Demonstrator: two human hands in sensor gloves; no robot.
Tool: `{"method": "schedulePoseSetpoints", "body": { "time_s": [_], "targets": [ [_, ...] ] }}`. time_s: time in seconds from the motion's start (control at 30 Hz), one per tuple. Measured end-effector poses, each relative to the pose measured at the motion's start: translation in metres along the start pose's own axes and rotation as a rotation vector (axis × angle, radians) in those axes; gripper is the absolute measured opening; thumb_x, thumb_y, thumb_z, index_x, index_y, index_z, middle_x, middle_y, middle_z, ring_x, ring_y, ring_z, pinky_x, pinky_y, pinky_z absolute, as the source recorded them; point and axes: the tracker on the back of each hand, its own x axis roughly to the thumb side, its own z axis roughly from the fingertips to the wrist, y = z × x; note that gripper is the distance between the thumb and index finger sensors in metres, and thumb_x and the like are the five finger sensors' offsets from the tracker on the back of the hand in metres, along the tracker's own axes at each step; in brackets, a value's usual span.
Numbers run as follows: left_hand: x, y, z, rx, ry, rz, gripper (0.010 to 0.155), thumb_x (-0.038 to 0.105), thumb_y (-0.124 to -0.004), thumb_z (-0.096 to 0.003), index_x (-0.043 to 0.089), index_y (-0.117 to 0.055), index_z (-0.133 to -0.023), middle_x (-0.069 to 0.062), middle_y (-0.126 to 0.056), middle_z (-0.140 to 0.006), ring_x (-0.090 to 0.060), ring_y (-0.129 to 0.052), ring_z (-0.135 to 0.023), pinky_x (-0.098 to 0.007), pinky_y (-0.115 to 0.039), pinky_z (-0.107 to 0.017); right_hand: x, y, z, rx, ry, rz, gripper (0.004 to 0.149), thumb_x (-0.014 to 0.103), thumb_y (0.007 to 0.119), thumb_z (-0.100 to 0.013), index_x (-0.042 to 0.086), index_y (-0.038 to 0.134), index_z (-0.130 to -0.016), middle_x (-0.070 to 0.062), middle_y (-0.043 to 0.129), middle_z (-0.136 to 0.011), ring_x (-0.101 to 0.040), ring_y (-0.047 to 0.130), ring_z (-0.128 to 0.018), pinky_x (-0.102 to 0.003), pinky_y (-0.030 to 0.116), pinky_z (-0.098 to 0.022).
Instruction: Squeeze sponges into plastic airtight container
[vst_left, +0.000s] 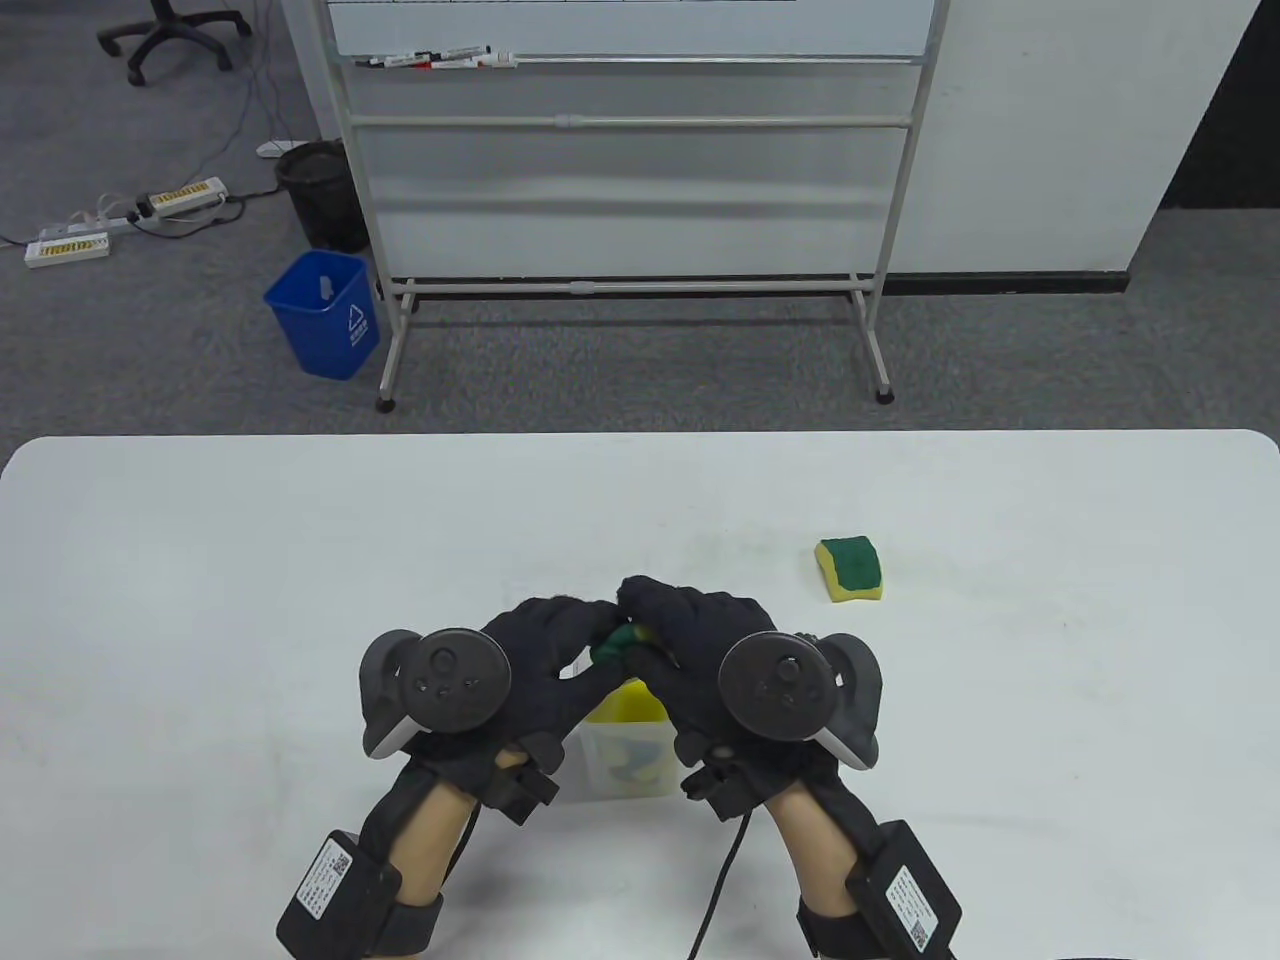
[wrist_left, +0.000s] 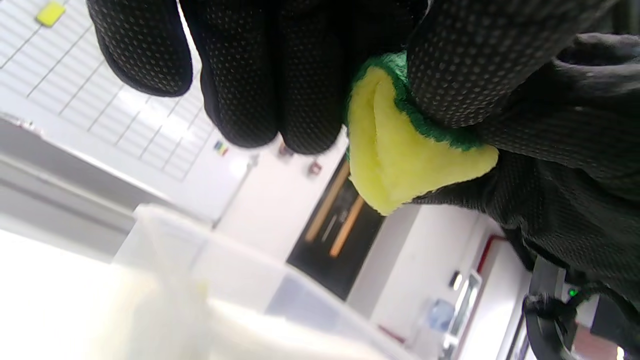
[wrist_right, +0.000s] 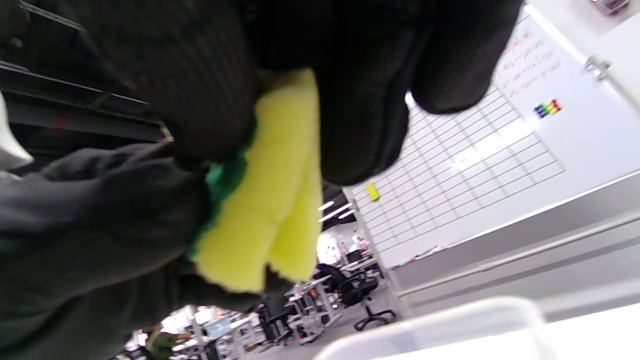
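Table view: I see the left hand and right hand meeting over the clear plastic container near the bench's front edge. Both grips are closed on one squeezed sponge, green side just showing between the fingers. Something yellow and green lies inside the container. A second sponge lies on the bench well apart, to the right and farther back.

Left wrist view: the squeezed sponge is folded, yellow face bulging out below the fingers; the container rim sits underneath.

Right wrist view: the same sponge is doubled over, pinched by the fingers, above the container's edge.
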Motion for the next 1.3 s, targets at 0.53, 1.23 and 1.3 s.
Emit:
{"method": "schedulePoseSetpoints", "body": {
  "time_s": [0.53,1.23,1.3],
  "targets": [
    [-0.031,-0.037,-0.007,-0.458,0.096,-0.053,0.095,0.065,-0.080,-0.0439,0.029,-0.026,-0.113,-0.009,-0.026,-0.125,-0.043,-0.030,-0.114,-0.071,-0.043,-0.077,-0.004,0.042,-0.004,0.213,0.038,0.300,0.046,0.037,0.096,-0.039,0.028,0.094,-0.084,0.000,0.101,-0.070,-0.028,0.098,-0.068,-0.062,0.061,-0.071],
    [-0.033,-0.039,-0.007,-0.450,0.112,-0.009,0.095,0.064,-0.081,-0.0437,0.027,-0.028,-0.113,-0.008,-0.032,-0.125,-0.043,-0.038,-0.114,-0.069,-0.046,-0.077,-0.020,0.068,-0.005,0.401,0.042,0.217,0.045,0.051,0.078,-0.045,0.023,0.097,-0.074,-0.002,0.113,-0.060,-0.022,0.090,-0.091,-0.071,0.045,-0.072],
    [-0.033,-0.039,-0.007,-0.452,0.112,-0.009,0.096,0.064,-0.081,-0.0434,0.027,-0.027,-0.113,-0.008,-0.032,-0.125,-0.043,-0.038,-0.114,-0.069,-0.046,-0.078,-0.020,0.069,-0.005,0.418,0.050,0.229,0.049,0.052,0.074,-0.045,0.022,0.098,-0.075,-0.005,0.112,-0.063,-0.021,0.088,-0.093,-0.070,0.043,-0.073]
  ]
}}
